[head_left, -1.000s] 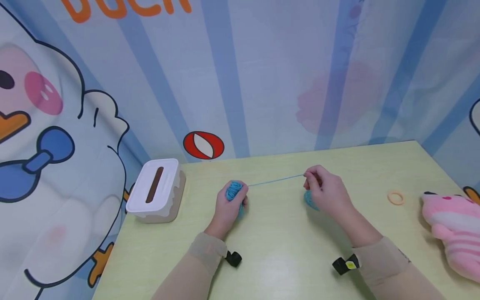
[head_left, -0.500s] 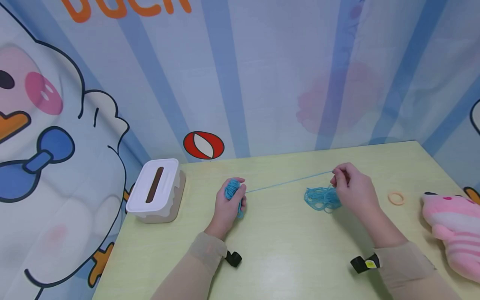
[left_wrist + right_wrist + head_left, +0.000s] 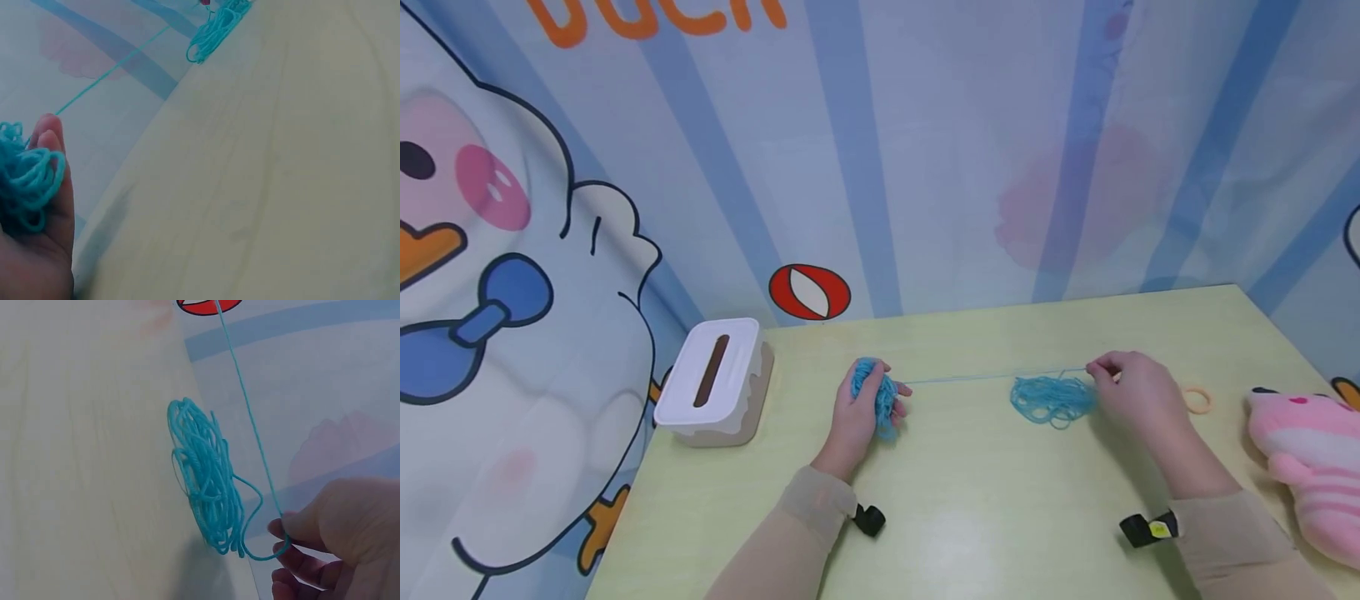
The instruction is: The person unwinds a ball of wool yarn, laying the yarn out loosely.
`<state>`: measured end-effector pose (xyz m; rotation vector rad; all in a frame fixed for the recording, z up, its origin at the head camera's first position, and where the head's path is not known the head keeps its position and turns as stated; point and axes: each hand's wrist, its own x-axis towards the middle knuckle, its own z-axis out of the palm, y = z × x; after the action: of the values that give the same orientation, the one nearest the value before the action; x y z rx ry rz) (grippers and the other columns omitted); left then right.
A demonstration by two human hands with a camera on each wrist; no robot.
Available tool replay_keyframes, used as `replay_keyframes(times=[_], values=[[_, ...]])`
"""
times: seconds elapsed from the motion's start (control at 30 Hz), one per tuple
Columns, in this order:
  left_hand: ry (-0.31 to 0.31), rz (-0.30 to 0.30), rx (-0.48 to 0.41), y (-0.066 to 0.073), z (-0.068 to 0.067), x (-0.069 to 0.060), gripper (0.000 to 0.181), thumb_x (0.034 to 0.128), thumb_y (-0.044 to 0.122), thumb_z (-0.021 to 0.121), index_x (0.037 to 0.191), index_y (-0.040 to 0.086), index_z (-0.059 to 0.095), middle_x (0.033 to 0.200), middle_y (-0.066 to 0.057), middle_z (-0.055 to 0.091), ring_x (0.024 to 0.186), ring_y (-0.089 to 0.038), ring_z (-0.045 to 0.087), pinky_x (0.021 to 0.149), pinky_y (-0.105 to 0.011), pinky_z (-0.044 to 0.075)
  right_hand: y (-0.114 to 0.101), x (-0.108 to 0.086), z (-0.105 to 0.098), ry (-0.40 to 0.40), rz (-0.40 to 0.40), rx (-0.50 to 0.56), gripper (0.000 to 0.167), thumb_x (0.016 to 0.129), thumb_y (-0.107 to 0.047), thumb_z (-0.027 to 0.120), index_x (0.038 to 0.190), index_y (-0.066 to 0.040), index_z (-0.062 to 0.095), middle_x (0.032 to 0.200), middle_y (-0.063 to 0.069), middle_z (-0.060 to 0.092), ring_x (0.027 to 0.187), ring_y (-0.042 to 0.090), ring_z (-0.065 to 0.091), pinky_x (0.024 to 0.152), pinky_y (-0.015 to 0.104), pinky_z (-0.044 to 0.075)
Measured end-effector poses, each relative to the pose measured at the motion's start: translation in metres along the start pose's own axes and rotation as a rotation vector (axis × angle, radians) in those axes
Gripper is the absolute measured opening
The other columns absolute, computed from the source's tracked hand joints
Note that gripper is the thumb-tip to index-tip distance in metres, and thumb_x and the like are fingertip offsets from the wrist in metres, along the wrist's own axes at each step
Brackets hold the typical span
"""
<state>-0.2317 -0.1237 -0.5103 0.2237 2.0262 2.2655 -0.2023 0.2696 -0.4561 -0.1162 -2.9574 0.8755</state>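
My left hand (image 3: 852,417) holds a wound bundle of blue yarn (image 3: 884,406), the thumb lying across it; in the left wrist view loose loops of the bundle (image 3: 34,181) bulge out of the palm. A single taut strand (image 3: 962,379) runs from there to my right hand (image 3: 1138,400), which pinches it between thumb and forefinger. Below the strand, beside the right fingertips, a loose heap of the same yarn (image 3: 1051,400) lies on the table. The right wrist view shows a slack length curving from this heap (image 3: 206,478) up to the pinching fingers.
A white-lidded tissue box (image 3: 715,379) stands at the table's left. Partly behind the right forearm lies a peach-coloured ring (image 3: 1199,400). A pink plush toy (image 3: 1311,475) rests at the right edge. A printed curtain (image 3: 940,167) hangs behind the table (image 3: 970,500).
My right hand has moved to the right, drawing the strand longer and uncovering the yarn heap. The left hand's fingers have loosened and more of its bundle shows.
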Motion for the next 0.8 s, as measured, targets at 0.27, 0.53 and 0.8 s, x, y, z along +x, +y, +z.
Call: replay_keyframes(times=[0.27,0.53,0.8], values=[[-0.029,-0.002,0.071,-0.002,-0.001,0.001,0.070,0.1121,0.059,0.055,0.144,-0.003,0.052,0.099,-0.006,0.071,0.069,-0.016,0.064,0.062,-0.025,0.057,-0.005,-0.004,0.014,0.037,-0.045,-0.017,0.029,0.106,-0.024,0.067,0.118,0.000,0.078,0.113,0.024,0.075,0.096,0.040,0.068,0.080,0.054,0.055],[-0.048,0.015,0.090,-0.001,0.001,0.000,0.063,0.1140,0.053,0.055,0.145,-0.002,0.051,0.098,-0.003,0.066,0.067,-0.014,0.058,0.061,-0.023,0.053,-0.061,-0.014,0.033,0.264,-0.356,0.168,0.025,0.104,-0.006,0.059,0.118,-0.002,0.080,0.122,0.022,0.077,0.119,0.047,0.067,0.101,0.066,0.054],[-0.088,0.034,0.075,-0.001,0.001,0.000,0.053,0.1159,0.040,0.056,0.146,-0.003,0.047,0.099,-0.003,0.062,0.072,-0.016,0.056,0.067,-0.023,0.052,-0.127,-0.013,0.081,-0.108,-0.485,0.173,0.046,0.116,-0.024,0.055,0.158,-0.006,0.058,0.152,0.012,0.069,0.145,0.037,0.063,0.119,0.059,0.053]])
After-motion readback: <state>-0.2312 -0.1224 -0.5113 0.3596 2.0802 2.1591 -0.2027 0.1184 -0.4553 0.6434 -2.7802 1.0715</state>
